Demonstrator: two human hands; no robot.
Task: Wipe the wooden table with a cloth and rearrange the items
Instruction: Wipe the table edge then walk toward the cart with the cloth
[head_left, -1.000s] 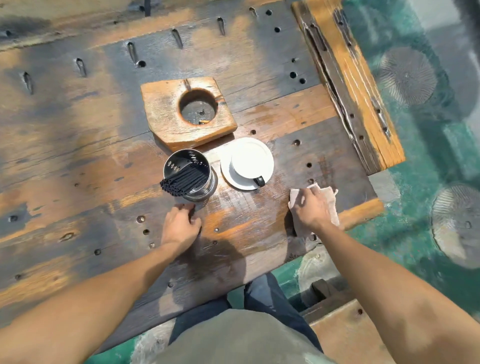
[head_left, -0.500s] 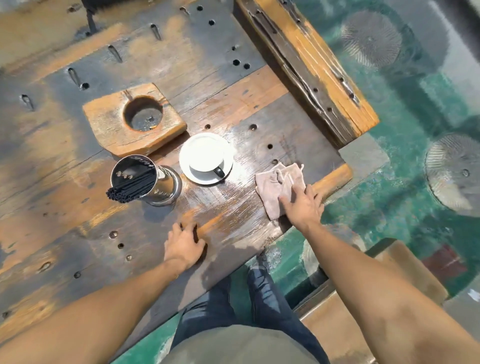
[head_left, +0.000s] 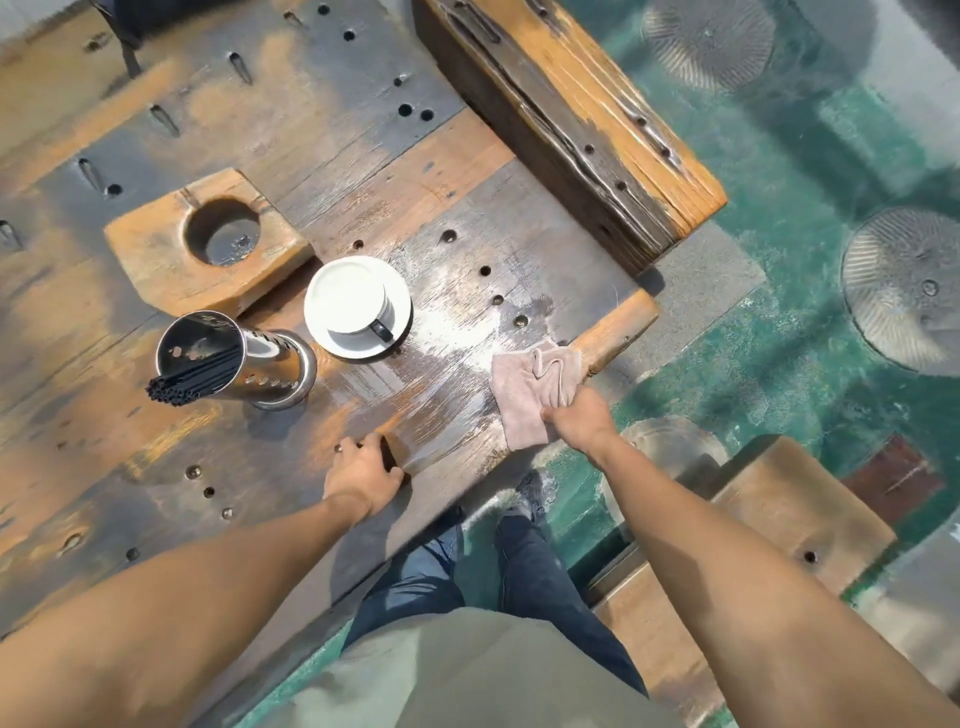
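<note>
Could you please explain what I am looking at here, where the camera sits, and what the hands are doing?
There is no machine: a person wears a camera on the head, looking down at their own bare arms. The right hand pinches a pinkish cloth lying on the wooden table near its edge. The left hand rests flat on the wood, holding nothing. Also on the table: a white cup on a saucer, a metal holder of black straws, and a wooden block with a round hole.

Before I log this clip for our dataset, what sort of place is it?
Probably an outdoor café: a rustic wooden table, a white cup on a saucer and a metal holder of black straws, with a green painted floor below.
</note>
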